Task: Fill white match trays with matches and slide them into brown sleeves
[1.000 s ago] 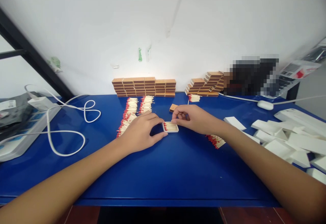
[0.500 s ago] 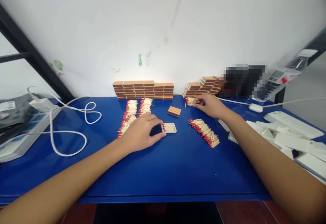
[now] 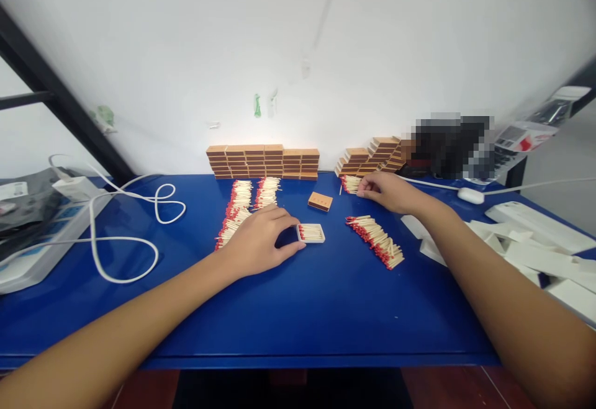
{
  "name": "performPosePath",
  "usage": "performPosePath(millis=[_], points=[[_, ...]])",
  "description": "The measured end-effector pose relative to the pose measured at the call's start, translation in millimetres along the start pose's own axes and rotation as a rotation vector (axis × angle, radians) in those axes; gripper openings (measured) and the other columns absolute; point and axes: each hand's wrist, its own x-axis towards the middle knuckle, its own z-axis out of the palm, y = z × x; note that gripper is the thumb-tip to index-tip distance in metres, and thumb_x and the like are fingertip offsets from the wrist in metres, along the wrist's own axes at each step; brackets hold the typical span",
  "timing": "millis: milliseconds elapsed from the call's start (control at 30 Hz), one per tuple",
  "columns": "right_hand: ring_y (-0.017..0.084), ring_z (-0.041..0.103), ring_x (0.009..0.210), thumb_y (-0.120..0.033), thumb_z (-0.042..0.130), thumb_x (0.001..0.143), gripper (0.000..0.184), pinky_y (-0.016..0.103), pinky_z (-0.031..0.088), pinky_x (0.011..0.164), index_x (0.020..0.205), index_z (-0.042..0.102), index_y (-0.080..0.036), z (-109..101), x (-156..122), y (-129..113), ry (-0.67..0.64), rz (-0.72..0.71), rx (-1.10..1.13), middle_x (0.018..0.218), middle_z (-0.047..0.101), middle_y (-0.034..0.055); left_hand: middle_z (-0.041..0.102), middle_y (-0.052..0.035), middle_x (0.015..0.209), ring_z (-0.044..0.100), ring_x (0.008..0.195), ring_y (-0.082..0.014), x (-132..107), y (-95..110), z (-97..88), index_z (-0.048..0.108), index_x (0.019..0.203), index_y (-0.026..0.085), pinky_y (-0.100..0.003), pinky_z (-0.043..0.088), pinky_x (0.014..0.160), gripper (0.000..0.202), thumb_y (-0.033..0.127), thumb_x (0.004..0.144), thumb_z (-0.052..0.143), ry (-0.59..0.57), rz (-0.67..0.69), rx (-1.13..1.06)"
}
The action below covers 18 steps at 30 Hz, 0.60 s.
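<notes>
My left hand (image 3: pixel 261 241) grips the left end of a white matchbox tray (image 3: pixel 318 240) between thumb and fingers. Red-headed matches (image 3: pixel 311 233) lie side by side in the tray. At the back right, my right hand (image 3: pixel 384 190) has its fingertips pinched at the pale ends of a small pile of matches (image 3: pixel 350 184); exactly how many it grips is hidden. Just behind the tray lies an orange-topped matchbox sleeve (image 3: pixel 320 201). A slanting row of matches (image 3: pixel 376 240) is to the tray's right, and further match piles (image 3: pixel 241 197) are partly covered by my left hand.
Matchboxes are stacked along the wall, in a neat block (image 3: pixel 263 164) and a leaning stack (image 3: pixel 372 156). White trays (image 3: pixel 535 257) are heaped at right beside a plastic bottle (image 3: pixel 526 136). White cables (image 3: pixel 156 254) and a power strip (image 3: pixel 51 241) occupy the left side.
My right hand has shifted very slightly to the right at the small match pile. The left hand stays on the tray. The whole view has moved a little.
</notes>
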Motion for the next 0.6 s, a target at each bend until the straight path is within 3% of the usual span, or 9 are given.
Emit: performPosePath(millis=[133, 400, 600], points=[[0.023, 0.064, 0.075, -0.042, 0.069, 0.085, 0.02, 0.034, 0.049, 0.068, 0.086, 0.068, -0.022, -1, 0, 2, 0.045, 0.01, 0.009, 0.085, 0.075, 0.0075, 0.073, -0.0094, 0.114, 0.067, 0.109, -0.0296, 0, 0, -0.1, 0.071, 0.121, 0.02, -0.049, 0.057, 0.097, 0.031, 0.042, 0.099, 0.072, 0.002, -0.001, 0.001], [0.023, 0.066, 0.074, -0.036, 0.062, 0.09, 0.018, 0.033, 0.049, 0.068, 0.08, 0.068, -0.022, -1, -1, -3, -0.021, 0.062, -0.062, 0.081, 0.076, 0.0074, 0.072, -0.0092, 0.114, 0.066, 0.11, -0.0294, 0, 0, -0.9, 0.071, 0.121, 0.019, -0.049, 0.057, 0.097, 0.032, 0.042, 0.099, 0.072, 0.001, 0.0, 0.001], [0.023, 0.063, 0.073, -0.036, 0.061, 0.094, 0.02, 0.034, 0.044, 0.067, 0.079, 0.063, -0.023, -6, -11, -39, -0.013, -0.007, -0.076, 0.081, 0.072, 0.0074, 0.072, -0.0085, 0.113, 0.067, 0.108, -0.0293, 1, 0, -0.1, 0.071, 0.121, 0.019, -0.048, 0.057, 0.096, 0.032, 0.042, 0.099, 0.072, 0.008, -0.006, 0.011]])
